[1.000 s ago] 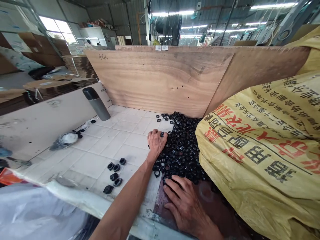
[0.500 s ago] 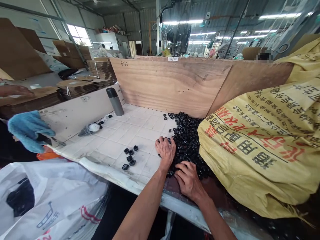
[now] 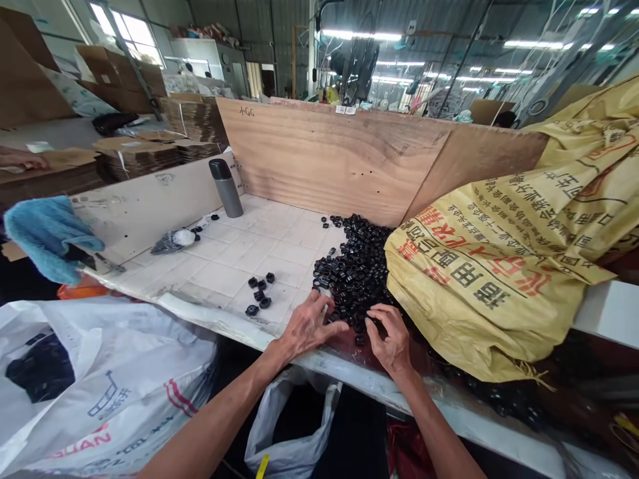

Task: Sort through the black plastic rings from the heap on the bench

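Note:
A heap of small black plastic pieces [image 3: 357,259] lies on the white tiled table [image 3: 279,246], beside the yellow sack. My left hand [image 3: 312,322] is at the heap's near left edge, thumb and fingers apart, with no piece visible in its grip. On the heap's near right side, my right hand [image 3: 389,336] has its thumb and index finger close together by a black piece; whether it grips that piece is too small to tell. Several loose black pieces [image 3: 259,285] sit apart on the tiles, left of my hands.
A grey bottle [image 3: 228,189] stands by the wooden back board [image 3: 329,159]. The yellow sack [image 3: 479,266] borders the right side. A clear bag [image 3: 174,241], blue cloth [image 3: 50,233] and white sack [image 3: 110,392] are leftward. An open white bag [image 3: 294,426] hangs below the edge. A person's hand [image 3: 22,158] shows far left.
My left hand has drawn back toward the table's front edge, and black pieces now cover where it was. My right hand has shifted slightly right, its fingers more bent. The view has also shifted.

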Tool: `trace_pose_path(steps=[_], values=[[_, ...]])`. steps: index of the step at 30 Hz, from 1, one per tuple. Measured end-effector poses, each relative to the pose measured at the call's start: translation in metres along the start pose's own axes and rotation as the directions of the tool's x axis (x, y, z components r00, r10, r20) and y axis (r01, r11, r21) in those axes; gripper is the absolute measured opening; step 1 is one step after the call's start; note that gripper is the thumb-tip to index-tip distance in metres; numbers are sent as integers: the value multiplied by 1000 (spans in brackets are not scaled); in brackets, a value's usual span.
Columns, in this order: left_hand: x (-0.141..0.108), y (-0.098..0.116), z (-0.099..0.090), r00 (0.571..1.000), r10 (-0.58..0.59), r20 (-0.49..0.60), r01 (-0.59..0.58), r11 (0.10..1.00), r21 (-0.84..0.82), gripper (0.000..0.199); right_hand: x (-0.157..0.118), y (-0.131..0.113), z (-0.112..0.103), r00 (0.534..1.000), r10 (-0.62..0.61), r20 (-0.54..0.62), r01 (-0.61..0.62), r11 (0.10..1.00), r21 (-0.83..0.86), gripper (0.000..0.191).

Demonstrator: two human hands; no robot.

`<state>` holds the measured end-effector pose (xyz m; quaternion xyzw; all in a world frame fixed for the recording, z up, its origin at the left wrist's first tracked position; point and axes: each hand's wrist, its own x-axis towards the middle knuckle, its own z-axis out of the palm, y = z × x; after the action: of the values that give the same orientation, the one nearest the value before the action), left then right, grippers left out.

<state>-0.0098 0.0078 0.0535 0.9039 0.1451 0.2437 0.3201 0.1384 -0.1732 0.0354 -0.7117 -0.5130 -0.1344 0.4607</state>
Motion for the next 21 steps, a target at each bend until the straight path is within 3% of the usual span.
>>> trace_pose_path(steps=[3, 5, 7, 10, 16, 21], values=[[-10, -1, 13, 994, 1, 106, -1, 1000, 2, 15, -13, -4, -5, 992, 32, 120, -37, 999, 34, 13], [-5, -3, 21, 995, -51, 87, 49, 999, 16, 16, -18, -3, -6, 986, 41, 161, -47, 998, 33, 11], [3, -5, 25, 993, -102, 55, 101, 995, 25, 25, -20, 0, -6, 991, 55, 124, -59, 998, 27, 11], [5, -8, 25, 994, -110, 10, 110, 994, 18, 19, -20, -2, -9, 992, 77, 96, -82, 995, 49, 12], [-17, -12, 20, 989, -125, -85, 126, 992, -1, 19, -20, -18, -13, 930, -31, 365, 3, 997, 78, 21], [-38, -2, 20, 989, -124, -76, 123, 992, -18, 21, -22, -17, -7, 931, 2, 366, -27, 998, 62, 18]])
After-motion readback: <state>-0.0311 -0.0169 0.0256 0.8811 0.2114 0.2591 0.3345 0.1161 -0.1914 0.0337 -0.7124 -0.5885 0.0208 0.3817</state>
